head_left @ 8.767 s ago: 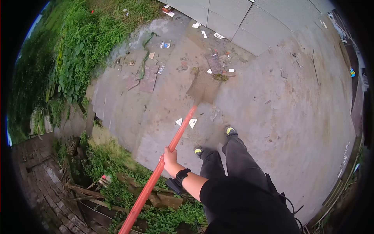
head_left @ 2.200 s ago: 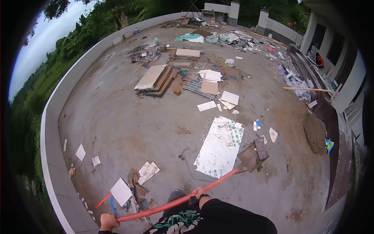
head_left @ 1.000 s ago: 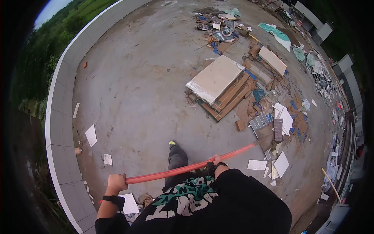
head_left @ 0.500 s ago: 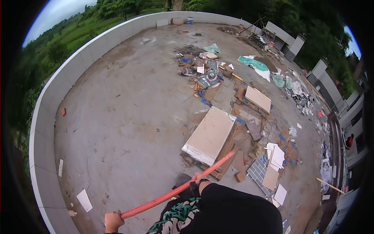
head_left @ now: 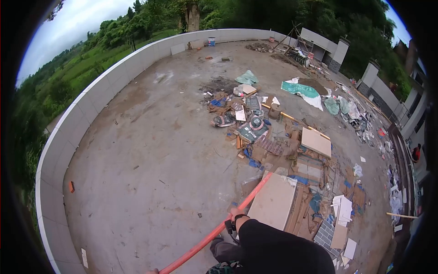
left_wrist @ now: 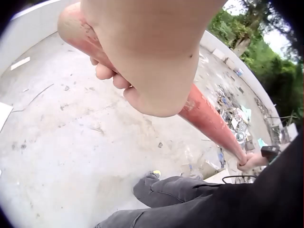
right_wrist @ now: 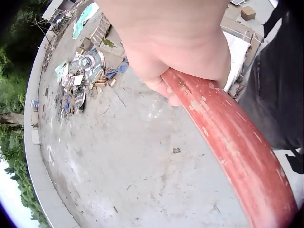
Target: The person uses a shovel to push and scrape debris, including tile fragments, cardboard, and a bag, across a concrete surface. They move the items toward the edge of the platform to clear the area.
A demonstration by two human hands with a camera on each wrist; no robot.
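A long red pole (head_left: 205,241) slants up across the lower middle of the head view, its far end over a pale board (head_left: 272,201). My right hand (head_left: 236,213) grips it partway along; in the right wrist view that hand (right_wrist: 178,52) wraps the worn red shaft (right_wrist: 232,137). Only a bit of my left hand (head_left: 153,271) shows at the bottom edge. The left wrist view has the left hand (left_wrist: 147,57) curled round the pole (left_wrist: 209,121) near its rounded end. What is at the far end blends into the debris and is hard to make out.
Mixed debris (head_left: 255,128) and stacked boards lie ahead and right, with a grey brick-patterned sheet (head_left: 327,236) nearby. A low pale wall (head_left: 86,107) curves along the left and back. Green-white sheeting (head_left: 303,91) lies farther off; a person in red (head_left: 416,153) is at the right edge.
Between the earlier frames and now, the view has moved from the tile scraps to the debris pile. Since half a second ago the pole's far end has risen in view, and the left hand has dropped to the bottom edge.
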